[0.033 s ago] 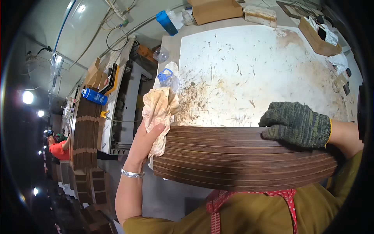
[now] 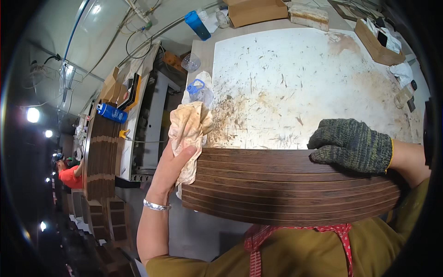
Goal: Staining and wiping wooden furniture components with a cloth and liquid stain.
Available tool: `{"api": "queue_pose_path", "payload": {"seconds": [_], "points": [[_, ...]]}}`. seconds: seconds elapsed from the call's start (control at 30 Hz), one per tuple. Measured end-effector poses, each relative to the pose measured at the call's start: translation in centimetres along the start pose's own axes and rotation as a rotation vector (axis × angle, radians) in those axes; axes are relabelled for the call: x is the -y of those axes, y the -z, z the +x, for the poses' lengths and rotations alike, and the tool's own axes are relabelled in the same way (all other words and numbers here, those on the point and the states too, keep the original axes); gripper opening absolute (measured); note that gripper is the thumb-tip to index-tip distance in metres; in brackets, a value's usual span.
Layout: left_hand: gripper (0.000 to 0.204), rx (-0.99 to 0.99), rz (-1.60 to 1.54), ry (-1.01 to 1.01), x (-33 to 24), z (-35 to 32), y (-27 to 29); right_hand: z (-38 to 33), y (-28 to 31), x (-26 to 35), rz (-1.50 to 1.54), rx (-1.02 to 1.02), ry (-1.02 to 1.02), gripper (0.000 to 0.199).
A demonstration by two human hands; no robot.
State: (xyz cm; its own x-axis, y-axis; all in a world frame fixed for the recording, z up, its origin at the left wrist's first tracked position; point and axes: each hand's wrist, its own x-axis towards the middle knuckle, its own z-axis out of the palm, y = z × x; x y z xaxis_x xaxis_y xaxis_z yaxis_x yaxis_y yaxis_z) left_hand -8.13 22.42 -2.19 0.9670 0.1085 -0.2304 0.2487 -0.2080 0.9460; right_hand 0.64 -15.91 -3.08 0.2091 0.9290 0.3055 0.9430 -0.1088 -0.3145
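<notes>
A row of dark brown wood-grain planks (image 2: 277,184), packed edge to edge, lies along the near side of the worktable. At their left end my bare left hand (image 2: 177,168) is closed on a cream, brown-stained rag (image 2: 187,127), which bunches up above my fingers and hangs over the plank ends. My right hand (image 2: 350,147), in a dark grey-green knitted glove, grips the far edge of the planks toward their right end. Its thumb lies on the top face and its other fingers curl together past the edge.
A white, stained board (image 2: 277,78) covers the worktable. A plastic jug with a blue handle (image 2: 198,90) stands beyond the rag. Toward the back are a blue bottle (image 2: 197,25) and a cardboard box (image 2: 256,13). Far left, a person in red (image 2: 70,177) is beside stacked planks (image 2: 101,152).
</notes>
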Motion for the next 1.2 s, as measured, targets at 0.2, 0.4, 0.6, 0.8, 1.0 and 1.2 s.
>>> {"api": "queue_pose_path", "payload": {"seconds": [0.2,0.4,0.6,0.8,1.0,1.2], "points": [[0.061,0.019,0.053,0.032,-0.5,-0.2,0.0,0.8,1.1,1.6,0.064,0.050,-0.263,0.025],[0.064,0.021,0.061,-0.008,-0.3,-0.9,-0.2,1.1,1.2,1.7,0.045,0.058,-0.307,0.025],[0.066,0.030,0.089,-0.032,-0.5,-1.6,-0.3,1.3,0.4,1.1,-0.012,0.053,-0.476,0.025],[0.064,0.001,0.062,-0.031,-0.1,-2.2,-0.5,1.5,0.8,2.4,0.197,0.013,-0.443,0.032],[0.060,-0.005,0.148,-0.027,-0.3,-1.3,-0.3,1.8,0.9,1.9,-0.019,0.089,-0.383,0.039],[0.061,-0.015,0.087,-0.003,-0.4,-1.5,-0.3,3.2,0.8,1.9,-0.414,-0.044,-0.231,0.032]]}}
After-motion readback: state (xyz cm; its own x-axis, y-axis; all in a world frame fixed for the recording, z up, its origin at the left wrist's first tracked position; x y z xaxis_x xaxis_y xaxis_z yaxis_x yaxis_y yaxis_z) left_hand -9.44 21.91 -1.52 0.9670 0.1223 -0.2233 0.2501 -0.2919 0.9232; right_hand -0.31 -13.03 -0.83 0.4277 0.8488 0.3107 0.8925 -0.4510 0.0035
